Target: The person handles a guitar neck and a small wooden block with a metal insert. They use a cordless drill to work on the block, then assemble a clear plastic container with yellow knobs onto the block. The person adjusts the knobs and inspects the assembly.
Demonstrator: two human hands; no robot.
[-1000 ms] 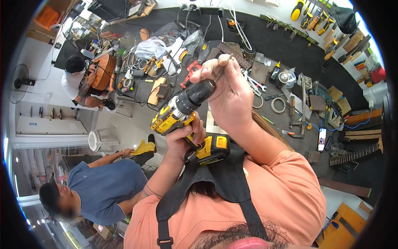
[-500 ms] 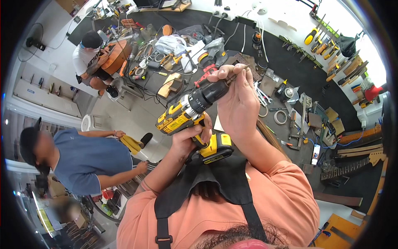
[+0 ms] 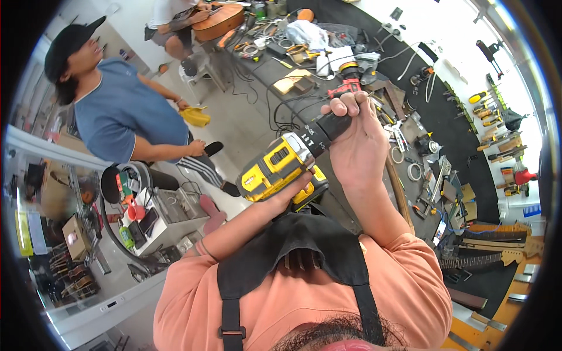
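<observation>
Where right hand (image 3: pixel 362 146) covers drill (image 3: pixel 274 169), tip hidden

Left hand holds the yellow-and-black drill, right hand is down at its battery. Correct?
Not quite: the right hand isn't down there. The head view shows it up at the black chuck, on the front end of the yellow-and-black drill. The rest stands: the left hand holds the drill.
</observation>
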